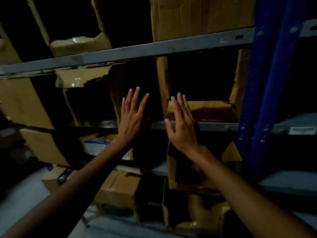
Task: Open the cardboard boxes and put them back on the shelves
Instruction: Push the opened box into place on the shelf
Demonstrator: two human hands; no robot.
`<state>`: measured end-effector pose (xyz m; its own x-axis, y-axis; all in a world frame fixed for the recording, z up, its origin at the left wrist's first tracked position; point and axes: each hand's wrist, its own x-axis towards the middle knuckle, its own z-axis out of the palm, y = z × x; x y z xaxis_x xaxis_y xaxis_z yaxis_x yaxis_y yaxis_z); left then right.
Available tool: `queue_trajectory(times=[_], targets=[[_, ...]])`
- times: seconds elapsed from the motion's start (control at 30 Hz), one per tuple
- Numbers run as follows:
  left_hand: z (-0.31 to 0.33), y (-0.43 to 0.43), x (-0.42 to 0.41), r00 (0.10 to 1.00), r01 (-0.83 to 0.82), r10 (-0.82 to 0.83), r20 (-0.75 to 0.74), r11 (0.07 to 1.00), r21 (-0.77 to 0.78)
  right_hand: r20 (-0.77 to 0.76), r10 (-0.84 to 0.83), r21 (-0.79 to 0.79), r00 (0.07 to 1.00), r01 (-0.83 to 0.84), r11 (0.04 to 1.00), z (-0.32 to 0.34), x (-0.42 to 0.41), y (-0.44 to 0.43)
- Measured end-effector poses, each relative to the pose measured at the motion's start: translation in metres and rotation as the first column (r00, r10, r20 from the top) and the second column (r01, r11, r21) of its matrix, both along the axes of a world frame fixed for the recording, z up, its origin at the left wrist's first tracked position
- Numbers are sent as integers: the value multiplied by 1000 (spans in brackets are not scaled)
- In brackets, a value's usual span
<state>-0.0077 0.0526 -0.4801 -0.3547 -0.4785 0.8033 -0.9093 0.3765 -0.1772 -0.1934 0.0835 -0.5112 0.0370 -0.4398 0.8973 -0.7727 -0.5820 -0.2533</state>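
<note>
Shelf bay in dim light, read left to right.

A tan box fills the left edge between the top rail and the middle rail; the frame cuts off its far side. Beside it is a torn box. Its taped upper flap hangs ragged just under the top rail and its inside is black. Beneath the middle rail, the lower boxes are crowded, blurred and partly behind the forearms.

The left hand is raised flat before a dark cardboard panel between the two bays. Its fingers are straight, fanned apart and grip nothing. Contact with the panel cannot be told.

The right hand is also flat, fingers straight and nearly together, thumb out, holding nothing. It overlaps the middle rail and the left end of the open box; contact cannot be told.

The open box stands on the middle shelf. Its side flaps are spread left and right, the lower flap lies just above the rail, and the interior is too dark to read. Its flaps reach up to the top rail and its right flap is hard against the post.

A top box sits on the top rail, cropped by the frame. The blue bolted post closes the bay. Beyond it the grey shelves run out of frame.
</note>
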Motion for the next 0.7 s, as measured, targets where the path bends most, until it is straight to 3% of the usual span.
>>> queue_trajectory(times=[0.27,0.6,0.7], targets=[[12,25,93,998,-31,32,-47,999,34,19,75,38,997,-75,996,15,86,20],[36,56,246,994,22,-26,-104,999,-42,84,47,71,995,-53,996,40,223,55],[37,55,285,987,42,-42,-158,999,-2,136,37,75,990,-47,996,39,255,59]])
